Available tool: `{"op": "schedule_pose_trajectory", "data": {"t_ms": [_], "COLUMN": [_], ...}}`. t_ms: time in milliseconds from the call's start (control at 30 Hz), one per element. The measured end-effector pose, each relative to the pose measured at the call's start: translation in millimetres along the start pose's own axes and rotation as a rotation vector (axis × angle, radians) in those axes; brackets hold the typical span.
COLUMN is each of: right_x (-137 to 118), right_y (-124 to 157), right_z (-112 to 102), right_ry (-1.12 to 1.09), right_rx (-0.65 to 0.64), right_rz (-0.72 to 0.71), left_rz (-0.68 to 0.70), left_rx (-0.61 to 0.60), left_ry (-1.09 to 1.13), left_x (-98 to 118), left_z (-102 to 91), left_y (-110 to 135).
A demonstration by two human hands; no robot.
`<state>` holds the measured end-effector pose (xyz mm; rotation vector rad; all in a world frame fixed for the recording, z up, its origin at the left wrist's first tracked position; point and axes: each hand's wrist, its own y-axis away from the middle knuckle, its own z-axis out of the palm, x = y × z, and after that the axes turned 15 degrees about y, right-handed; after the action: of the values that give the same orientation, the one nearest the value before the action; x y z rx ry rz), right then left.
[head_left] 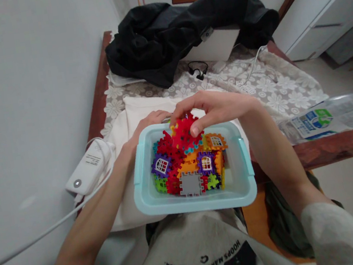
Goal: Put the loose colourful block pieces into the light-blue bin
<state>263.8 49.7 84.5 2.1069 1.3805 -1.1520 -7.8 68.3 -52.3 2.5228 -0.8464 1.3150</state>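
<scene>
Red block piece [183, 132] pinched between right hand [215, 106] thumb and fingers, atop one heap of interlocking blocks [190, 166] inside one light-blue bin [146, 199]. Left hand [149, 125] behind bin rim, grip unclear. One white adapter [87, 168], one plastic bottle [330, 118].

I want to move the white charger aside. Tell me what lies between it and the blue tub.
In the head view, the left hand's forearm crosses between white charger and blue tub, over the white cloth.

Heap of interlocked colourful toy tiles [189, 161] inside pale-blue tub [146, 199]
</scene>
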Motion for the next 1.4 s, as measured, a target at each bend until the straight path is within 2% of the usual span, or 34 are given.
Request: {"op": "schedule_pose_trajectory", "data": {"t_ms": [67,133,200,300,400,500,567,833,1000,1133,1300,1400], "right_x": [-3,8,33,84,130,156,162,159,164,164,161,163], "right_y": [2,7,13,24,32,35,35,33,31,32,34,34], "right_z": [-2,-3,1,22,52,73,76,77,75,74,75,74], "right_ry": [0.058,0.085,0.124,0.279,0.527,0.741,0.79,0.805,0.826,0.813,0.844,0.785], "right_rx": [0.025,0.166,0.326,0.447,0.489,0.408,0.367,0.354,0.347,0.351,0.293,0.311], "right_rz": [-0.002,0.035,0.085,0.175,0.247,0.284,0.275,0.267,0.273,0.263,0.201,0.191], "left_rz": [0.038,0.048,0.047,0.061,0.053,0.058,0.081,0.117,0.074,0.102,0.097,0.084], "left_rx": [-0.044,-0.059,-0.06,-0.062,-0.049,-0.056,-0.068,-0.017,0.03,-0.035,-0.102,-0.113], "left_ry": [-0.036,-0.041,-0.023,-0.018,-0.023,-0.003,0.008,0.022,-0.16,-0.266,-0.213,-0.145], "left_x": [-5,-10,-15,-21,-26,-29,-29,-23,-28,-32,-29,-27], "left_z": [0.0,-0.5,-1.0,-0.7,-0.3,-1.1,-2.1,1.1,3.3,-1.7,-6.9,-9.1], "left_y": [-1,-2,-2,-4,-5,-6,-7,-6,-12,-12,-10,-10]}}
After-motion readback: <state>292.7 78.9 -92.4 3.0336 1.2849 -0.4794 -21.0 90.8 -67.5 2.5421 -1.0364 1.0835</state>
